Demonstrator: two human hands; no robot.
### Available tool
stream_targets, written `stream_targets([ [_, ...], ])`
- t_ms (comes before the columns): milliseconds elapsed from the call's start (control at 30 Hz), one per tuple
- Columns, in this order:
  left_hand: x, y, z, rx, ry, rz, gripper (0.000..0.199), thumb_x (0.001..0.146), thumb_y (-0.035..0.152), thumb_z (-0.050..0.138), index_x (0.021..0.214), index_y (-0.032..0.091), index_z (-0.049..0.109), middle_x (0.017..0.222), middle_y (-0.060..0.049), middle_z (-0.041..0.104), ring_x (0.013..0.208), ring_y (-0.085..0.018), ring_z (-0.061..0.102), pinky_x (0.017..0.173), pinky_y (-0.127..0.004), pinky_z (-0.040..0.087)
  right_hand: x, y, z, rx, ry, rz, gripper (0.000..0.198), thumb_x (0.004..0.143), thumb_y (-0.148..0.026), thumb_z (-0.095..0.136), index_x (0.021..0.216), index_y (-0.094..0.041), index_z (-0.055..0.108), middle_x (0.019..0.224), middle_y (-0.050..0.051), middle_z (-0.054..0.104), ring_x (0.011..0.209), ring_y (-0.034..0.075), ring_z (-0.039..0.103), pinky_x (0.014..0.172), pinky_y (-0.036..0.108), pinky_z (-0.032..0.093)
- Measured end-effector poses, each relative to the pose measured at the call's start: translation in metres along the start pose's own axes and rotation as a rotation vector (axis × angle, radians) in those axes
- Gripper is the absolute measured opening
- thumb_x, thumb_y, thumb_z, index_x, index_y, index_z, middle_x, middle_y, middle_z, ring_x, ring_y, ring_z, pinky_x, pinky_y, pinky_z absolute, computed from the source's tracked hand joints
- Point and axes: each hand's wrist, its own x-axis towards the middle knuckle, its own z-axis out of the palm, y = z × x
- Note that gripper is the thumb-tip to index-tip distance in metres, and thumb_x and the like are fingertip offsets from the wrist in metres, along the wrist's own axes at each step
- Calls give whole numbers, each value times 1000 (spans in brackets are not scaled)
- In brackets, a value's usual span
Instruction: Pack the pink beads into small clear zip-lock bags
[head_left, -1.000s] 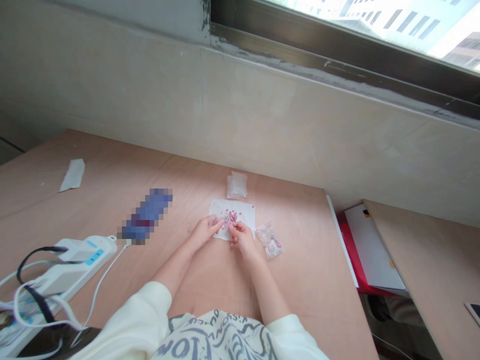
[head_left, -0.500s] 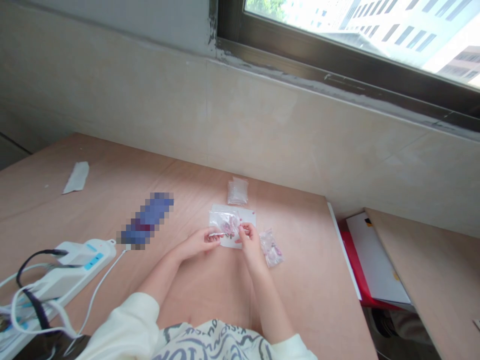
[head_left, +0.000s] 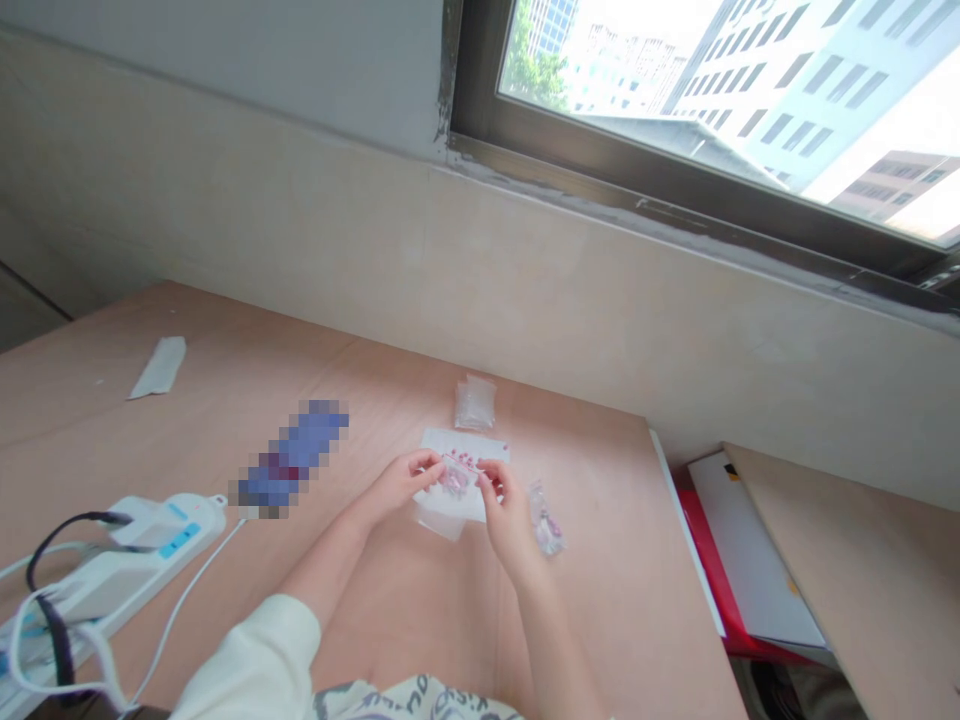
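Note:
Between my hands is a small clear zip bag (head_left: pixel 454 482) with pink bits inside, held by its top edge over a white sheet (head_left: pixel 489 507). My left hand (head_left: pixel 418 472) pinches the left corner of the bag; my right hand (head_left: pixel 501 487) pinches the right one. Several small pink beads (head_left: pixel 463 458) lie on the sheet just beyond the bag. Another clear plastic bag (head_left: pixel 439 521) lies flat at the sheet's front left edge. To the right of my right hand rests a clear bag with pink and dark pieces (head_left: pixel 549 528).
A stack of clear bags (head_left: pixel 475 404) sits behind the sheet. On the left are a blurred-out blue phone-like object (head_left: pixel 292 460), a white power strip (head_left: pixel 127 570) with cables, and a scrap of paper (head_left: pixel 159 367). A wall and window border the table (head_left: pixel 630 600).
The clear bag that covered the sheet now lies at its front left edge, and the pink beads show. The small bag is now stretched between both hands. The view has tilted up slightly.

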Motion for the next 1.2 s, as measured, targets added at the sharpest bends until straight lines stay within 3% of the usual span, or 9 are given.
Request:
stream_targets([
  [267,-8,2,-3,-32,-49,-50,27,68,41,48,64,15,51,60,3,49,57,-10,43,57,-21,35,5,10,3,70,-60,120,18,69,-33,46,61,-17,50,62,0,52,61,13,46,58,24,34],
  [400,-9,0,-2,-46,-150,-47,29,71,42,45,59,16,47,56,4,44,55,-9,41,55,-21,33,4,14,4,-16,-59,67,14,70,-28,43,60,-19,47,59,-1,50,59,13,45,56,23,33],
  [767,-5,0,1,12,-77,-43,33,68,46,46,55,16,41,53,5,37,53,-9,37,52,-20,30,7,22,8,39,-135,136,21,69,-37,47,64,-19,53,64,0,56,64,14,49,61,24,34],
  [900,-5,-7,4,7,-168,-33,34,71,46,42,56,16,42,54,4,39,54,-9,38,53,-20,31,6,24,12,5,-54,129,16,68,-32,46,60,-19,50,58,-1,53,59,13,47,58,24,34],
  [1000,-5,-11,3,36,-158,-32,33,70,46,43,58,16,45,55,4,41,54,-10,40,54,-20,32,5,19,16,55,-9,127,16,67,-32,47,60,-19,50,59,0,53,60,14,47,58,24,35],
  [1200,-4,-12,1,90,-85,-4,30,69,42,47,54,16,46,55,3,45,57,-11,43,56,-21,33,6,11,19,253,-167,211,21,59,-38,57,58,-17,54,58,1,55,59,14,49,57,24,36],
])
